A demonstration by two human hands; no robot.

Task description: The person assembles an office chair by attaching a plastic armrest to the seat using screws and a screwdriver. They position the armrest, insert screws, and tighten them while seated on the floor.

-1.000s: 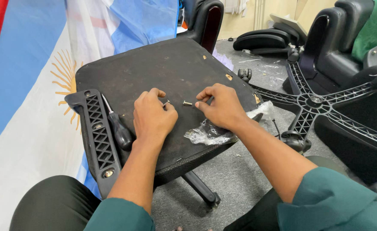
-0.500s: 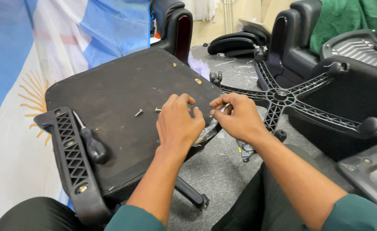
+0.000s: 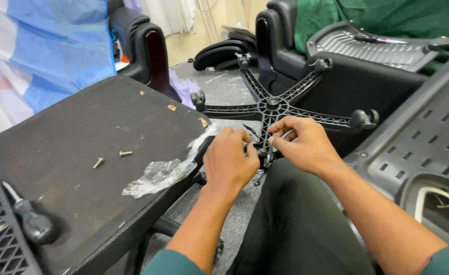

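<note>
While I sit with my dark trousers point(image 3: 296, 224) at the bottom of the view, a black grille point(image 3: 0, 234) lies nearest at the lower left, and a screwdriver point(image 3: 28, 219) with a thick black handle rests just beside it on the upturned seat base point(image 3: 82, 132). Two small screws point(image 3: 98, 162) lie loose on that dark surface, one of them point(image 3: 125, 153) a little to the right of the other, and a crumpled clear plastic bag point(image 3: 158, 175) hangs over the near right edge of the base.

Just past that edge I hold both hands close together above my lap. My left hand point(image 3: 229, 160) is curled narrow, fingertips pinched on something small and dark; my right hand point(image 3: 306, 145) is curled the same way, thumb and forefinger closed on a thin pale piece. Between the two hands sits a small black part point(image 3: 259, 153), but I cannot tell what it is, nor exactly which fingers bear it.

Beyond my hands the black five-armed chair base point(image 3: 273, 104) lies flat on the grey floor point(image 3: 219, 86), a castor point(image 3: 364, 118) on its right arm. To my right a big grey slotted plastic shell point(image 3: 428, 132) leans in. Farther back stand black chairs point(image 3: 143, 46), with a blue and white cloth point(image 3: 56, 46) to the left and a green cloth point(image 3: 387, 18) to the right.
</note>
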